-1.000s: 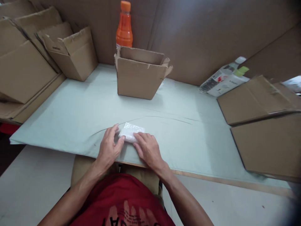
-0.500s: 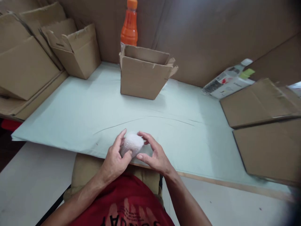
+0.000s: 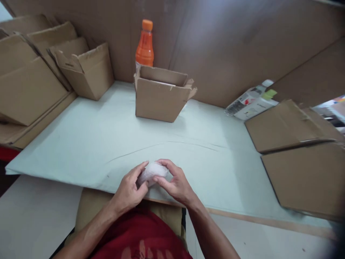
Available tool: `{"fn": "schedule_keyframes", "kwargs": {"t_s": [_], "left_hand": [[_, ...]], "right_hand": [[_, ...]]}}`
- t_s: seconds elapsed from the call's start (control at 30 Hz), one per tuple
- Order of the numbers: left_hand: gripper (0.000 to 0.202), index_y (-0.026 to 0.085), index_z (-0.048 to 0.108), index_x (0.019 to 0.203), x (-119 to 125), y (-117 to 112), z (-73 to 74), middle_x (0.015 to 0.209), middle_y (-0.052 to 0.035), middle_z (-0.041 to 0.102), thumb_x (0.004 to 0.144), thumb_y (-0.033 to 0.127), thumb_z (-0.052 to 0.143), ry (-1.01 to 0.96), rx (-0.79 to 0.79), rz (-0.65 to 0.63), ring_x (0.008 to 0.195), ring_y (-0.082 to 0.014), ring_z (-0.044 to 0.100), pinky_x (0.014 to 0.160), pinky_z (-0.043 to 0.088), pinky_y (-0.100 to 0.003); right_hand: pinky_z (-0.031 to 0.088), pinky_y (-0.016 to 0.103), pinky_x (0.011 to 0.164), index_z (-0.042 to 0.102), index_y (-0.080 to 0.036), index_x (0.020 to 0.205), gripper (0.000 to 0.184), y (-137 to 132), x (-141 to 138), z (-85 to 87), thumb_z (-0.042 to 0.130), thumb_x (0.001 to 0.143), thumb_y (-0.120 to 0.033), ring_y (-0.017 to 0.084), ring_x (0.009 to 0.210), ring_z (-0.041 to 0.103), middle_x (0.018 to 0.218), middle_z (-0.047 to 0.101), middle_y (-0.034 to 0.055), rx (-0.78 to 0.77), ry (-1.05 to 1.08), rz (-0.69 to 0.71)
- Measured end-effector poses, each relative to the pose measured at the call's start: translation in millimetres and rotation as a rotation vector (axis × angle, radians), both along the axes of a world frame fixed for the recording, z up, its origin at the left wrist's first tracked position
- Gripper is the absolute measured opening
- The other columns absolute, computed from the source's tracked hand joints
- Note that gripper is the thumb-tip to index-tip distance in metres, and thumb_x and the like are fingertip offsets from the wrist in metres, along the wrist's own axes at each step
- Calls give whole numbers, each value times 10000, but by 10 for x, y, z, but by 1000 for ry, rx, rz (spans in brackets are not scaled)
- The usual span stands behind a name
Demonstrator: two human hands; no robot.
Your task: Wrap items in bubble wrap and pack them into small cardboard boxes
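A small white bubble-wrapped bundle [image 3: 152,171] is held just above the near edge of the pale green table [image 3: 88,144]. My left hand [image 3: 130,189] grips its left side with thumb and fingers pinched on it. My right hand [image 3: 176,183] wraps round its right side, fingers curled over the top. Both hands are closed on the bundle. An open brown cardboard box [image 3: 161,95] stands upright at the middle back of the table, well beyond the hands.
An orange bottle [image 3: 145,45] stands behind the open box. Further open and flattened cardboard boxes [image 3: 81,70] are stacked at the left. Flat cardboard sheets [image 3: 304,176] lie at the right, with a printed white packet [image 3: 250,102] behind them. Cardboard walls close the back.
The bundle lay flat on the table under both hands; both hands have lifted it and closed round it, rolling it into a rounder shape. The view has tilted slightly.
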State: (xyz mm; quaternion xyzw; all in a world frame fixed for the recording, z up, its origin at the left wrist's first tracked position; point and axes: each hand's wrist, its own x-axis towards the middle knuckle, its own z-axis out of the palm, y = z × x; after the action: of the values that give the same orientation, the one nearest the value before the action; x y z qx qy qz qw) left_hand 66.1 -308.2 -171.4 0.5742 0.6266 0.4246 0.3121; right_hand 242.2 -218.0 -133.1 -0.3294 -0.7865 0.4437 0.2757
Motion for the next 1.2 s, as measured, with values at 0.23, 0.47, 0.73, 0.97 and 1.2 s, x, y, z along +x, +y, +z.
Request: {"fn": "schedule_keyframes", "kwargs": {"t_s": [0.23, 0.47, 0.73, 0.97, 1.2], "left_hand": [[589, 224, 505, 1440, -53, 103, 69, 1301, -117, 691, 857, 199, 577, 130, 11, -253, 1127, -252, 690, 967, 568, -385], [421, 207, 576, 1343, -520, 1121, 841, 1300, -139, 656, 922, 217, 558, 609, 450, -49, 1256, -313, 581, 1072, 469, -518], [243, 164, 693, 992, -663, 2630, 1325, 965, -107, 725, 824, 139, 519, 813, 453, 33, 1055, -314, 659, 1022, 440, -529], [207, 190, 659, 851, -606, 1954, 1253, 805, -49, 717, 869, 124, 465, 875, 598, -96, 756, -217, 630, 988, 464, -489], [241, 190, 637, 842, -360, 1104, 1335, 721, -20, 653, 864, 25, 462, 902, 630, -147, 699, -194, 599, 955, 489, -485]], "right_hand": [[457, 229, 604, 660, -222, 987, 176, 215, 192, 190, 693, 837, -308, 143, 683, 597, 807, 677, -26, -77, -215, 166], [489, 257, 631, 645, -220, 903, 143, 599, 467, 368, 717, 819, -310, 162, 683, 633, 785, 690, -6, 160, -154, -222], [520, 267, 556, 651, -229, 994, 284, 1217, 589, 818, 771, 811, -409, 157, 653, 633, 803, 685, 2, 249, 200, -578], [494, 290, 565, 649, -256, 983, 295, 1508, 429, 1265, 761, 829, -481, 152, 664, 604, 816, 655, 12, 517, 252, -614], [407, 287, 586, 650, -218, 995, 261, 1459, 212, 1357, 702, 825, -409, 156, 622, 579, 729, 647, -4, 749, -306, -592]]}}
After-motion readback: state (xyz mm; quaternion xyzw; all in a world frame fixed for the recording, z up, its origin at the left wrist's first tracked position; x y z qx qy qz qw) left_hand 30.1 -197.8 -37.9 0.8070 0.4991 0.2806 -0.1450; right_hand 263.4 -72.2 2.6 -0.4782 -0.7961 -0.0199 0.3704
